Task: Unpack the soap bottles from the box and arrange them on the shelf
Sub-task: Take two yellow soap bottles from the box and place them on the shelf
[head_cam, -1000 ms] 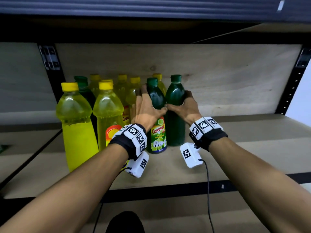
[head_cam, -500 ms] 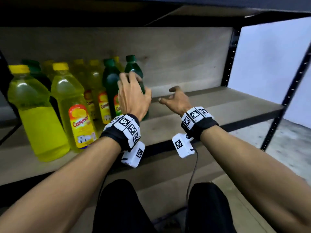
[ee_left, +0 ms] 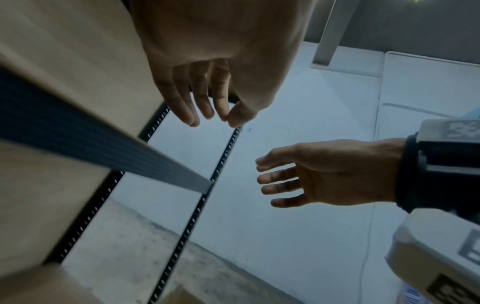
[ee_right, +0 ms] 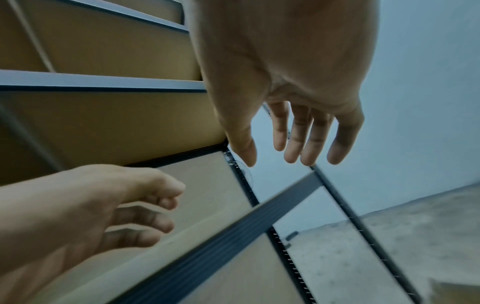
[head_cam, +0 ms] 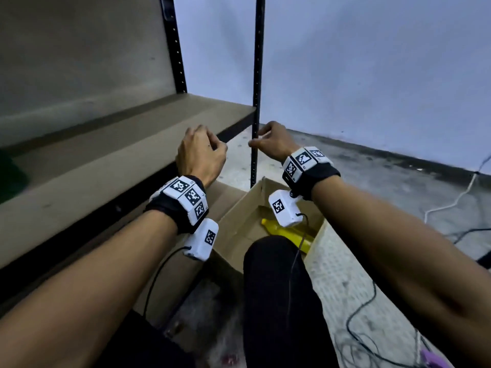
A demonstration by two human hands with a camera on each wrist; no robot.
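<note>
A yellow soap bottle (head_cam: 285,231) lies on its side in the open cardboard box (head_cam: 239,221) on the floor, partly hidden by my right wrist camera and my knee. My left hand (head_cam: 212,150) hovers empty over the front edge of the wooden shelf (head_cam: 106,144), fingers loosely curled. My right hand (head_cam: 261,138) hangs empty beside the shelf's black front post (head_cam: 255,88), above the box. The left wrist view shows the left hand (ee_left: 210,115) and right hand (ee_left: 283,179) holding nothing; the right wrist view shows the same of the right hand (ee_right: 285,152). A blurred green bottle (head_cam: 10,171) sits at the far left.
My dark-trousered knee (head_cam: 276,288) is in front of the box. Black and white cables (head_cam: 372,328) trail over the concrete floor to the right. A pale wall stands behind the shelf's right end.
Both hands left the green bottles on the shelf and drew back to the right, empty. My view swung right and down, from the bottle row to the box on the floor.
</note>
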